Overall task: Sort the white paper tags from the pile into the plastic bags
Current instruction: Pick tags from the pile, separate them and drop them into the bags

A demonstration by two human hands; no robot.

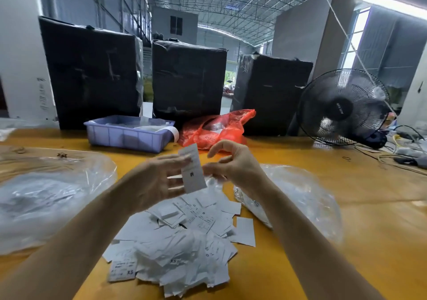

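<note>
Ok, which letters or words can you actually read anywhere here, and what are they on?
"M": tag held up between both hands.
"XS": tag at the pile's near left edge.
"XS": crumpled tag in the pile.
"S/L": tag in the pile.
Fan hub lettering: blurred.
Fine print on the tags: too small.

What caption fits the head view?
Both hands lift a white paper tag marked M above the tag pile.
</note>
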